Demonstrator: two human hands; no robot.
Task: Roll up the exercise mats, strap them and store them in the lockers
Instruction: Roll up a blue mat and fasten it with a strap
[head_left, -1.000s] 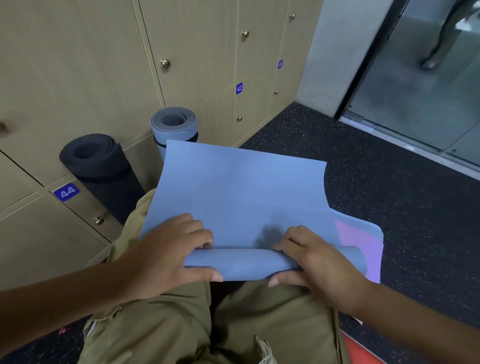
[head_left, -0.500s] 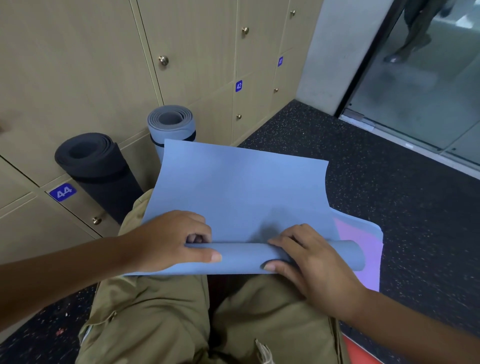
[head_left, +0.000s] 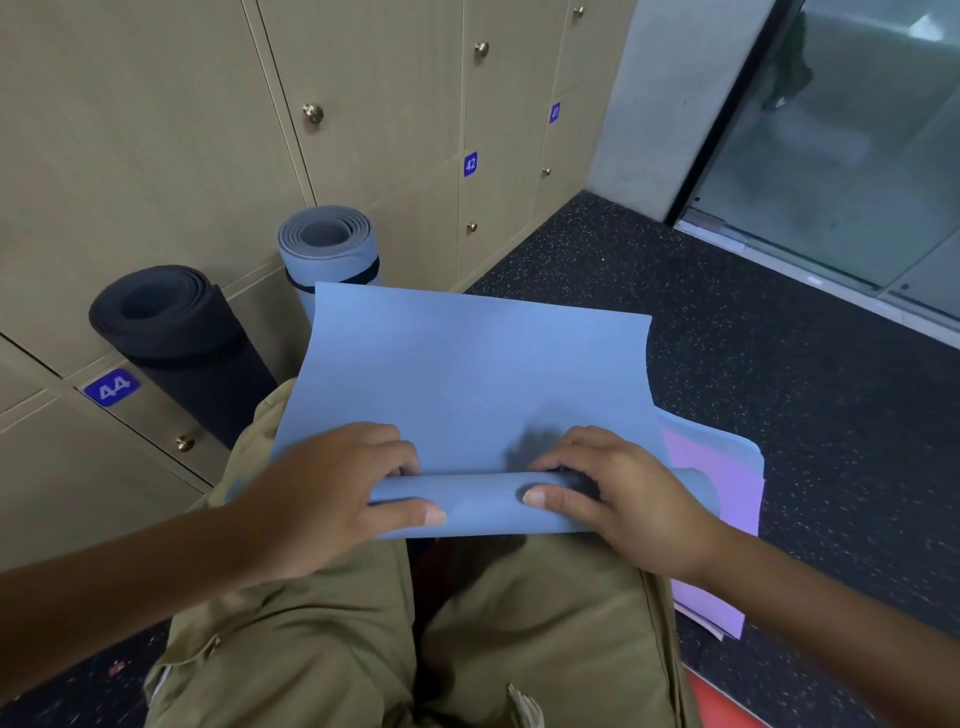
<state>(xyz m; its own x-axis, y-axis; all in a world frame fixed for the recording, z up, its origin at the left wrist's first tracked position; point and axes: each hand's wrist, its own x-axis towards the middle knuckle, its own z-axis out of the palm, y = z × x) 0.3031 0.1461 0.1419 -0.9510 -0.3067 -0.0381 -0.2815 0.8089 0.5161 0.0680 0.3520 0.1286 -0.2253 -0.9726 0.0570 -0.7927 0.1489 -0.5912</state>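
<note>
A blue mat (head_left: 467, 384) is lying across the lap of a person in khaki trousers (head_left: 363, 649), its near end curled into a narrow roll (head_left: 483, 501) that is running from side to side over the thighs. The left hand (head_left: 332, 499) is gripping the roll's left part, fingers curled over the top and thumb lying flat along the front. The right hand (head_left: 618, 499) is gripping the right part the same way, fingers hooked over the far side and thumb pressing the front face. Both grips are closed round the roll, with a bare stretch of it between them. The flat remainder of the mat is reaching away from the person, its far edge rising clear of the floor (head_left: 779, 364).

Under the mat's right side a pink-lilac sheet (head_left: 727, 499) is showing, lying on the dark speckled floor beside the right knee; whether it is the mat's own underside or a separate mat I cannot tell. An orange corner (head_left: 717, 701) is peeking out near the bottom edge.

Beyond the far edge, two finished rolls are standing on end against the lockers (head_left: 156, 130): a black rolled mat (head_left: 171, 343) leaning by the door numbered 44 (head_left: 110, 387), and a grey-blue rolled mat (head_left: 327, 249) with a dark strap (head_left: 363, 273) round it, partly hidden behind the flat mat. All visible locker doors are closed. A glass door (head_left: 857, 156) is standing to the right.
</note>
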